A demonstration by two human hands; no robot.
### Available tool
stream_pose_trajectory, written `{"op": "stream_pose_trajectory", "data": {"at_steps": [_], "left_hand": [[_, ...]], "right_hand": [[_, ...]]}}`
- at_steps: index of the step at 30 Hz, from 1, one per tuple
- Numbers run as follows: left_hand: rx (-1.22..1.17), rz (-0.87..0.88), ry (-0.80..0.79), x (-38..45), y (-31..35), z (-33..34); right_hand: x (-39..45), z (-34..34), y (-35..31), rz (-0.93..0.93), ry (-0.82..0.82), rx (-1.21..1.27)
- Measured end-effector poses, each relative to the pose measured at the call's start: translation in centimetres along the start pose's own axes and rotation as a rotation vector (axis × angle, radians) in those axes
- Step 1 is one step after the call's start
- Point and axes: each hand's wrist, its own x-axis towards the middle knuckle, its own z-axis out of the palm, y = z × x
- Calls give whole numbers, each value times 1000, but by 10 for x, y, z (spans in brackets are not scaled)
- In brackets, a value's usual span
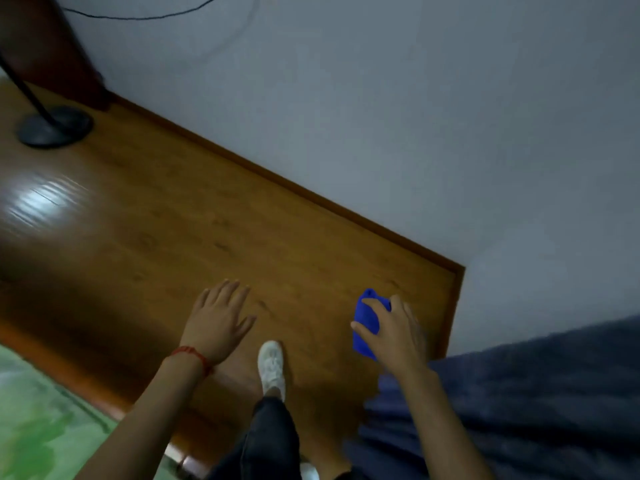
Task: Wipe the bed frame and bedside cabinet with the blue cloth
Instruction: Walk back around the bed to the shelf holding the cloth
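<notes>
Looks like walking between spots: right hand [394,336] clutches the blue cloth [367,320] at lower right, left hand [218,317] spread empty. Next: reach the bed [536,393] edge, press cloth down.

1. The left hand [217,322] is open and flat, fingers spread, palm down.
2. The left arm reaches forward, with a red string on the wrist.
3. The right hand [393,332] is out ahead too, fingers curled around the blue cloth [367,322].
4. The grip looks loose, but the picture is blurry.
</notes>
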Motion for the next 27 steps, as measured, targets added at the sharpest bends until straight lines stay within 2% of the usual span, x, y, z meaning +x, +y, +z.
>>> {"op": "stream_pose_trajectory", "data": {"at_steps": [9,14,18,21,27], "left_hand": [[-25,-96,20,130,-92,-33],[13,-276,52,161,-152,-61],[-38,-413,77,174,-184,-71],[-3,-509,16,187,-200,-74],[-9,-753,51,235,-242,-88]], "right_hand": [[185,-31,-78,-114,-6,-73],[262,-39,-137,-239,4,-40],[320,-35,-183,-364,-59,-41],[365,-29,-221,-460,-107,-48],[465,-24,-299,-676,-171,-65]]}}
